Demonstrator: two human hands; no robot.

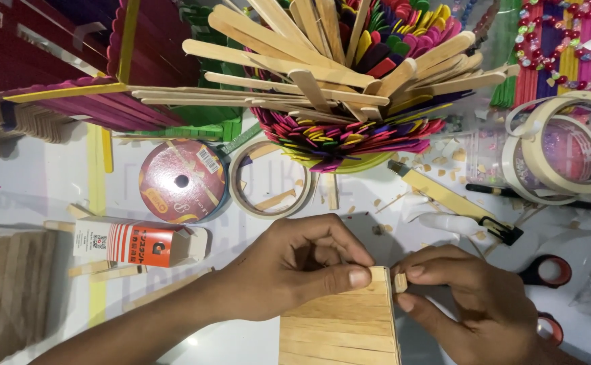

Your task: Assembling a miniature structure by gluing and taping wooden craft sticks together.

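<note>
My left hand (295,267) grips the top edge of a panel of glued plain wooden sticks (339,328), thumb pressed on its upper right corner. My right hand (474,297) pinches a small cut piece of wooden stick (400,282) between thumb and forefinger. That piece is held against the panel's upper right corner. The panel runs down out of the frame at the bottom centre.
A basket of coloured and plain craft sticks (349,88) stands behind. Nearby lie a red-and-white glue box (133,245), a red tape disc (182,181), a masking tape ring (270,179), larger tape rolls (565,145), a craft knife (454,201), red-handled scissors (545,274) and a stick panel (8,290).
</note>
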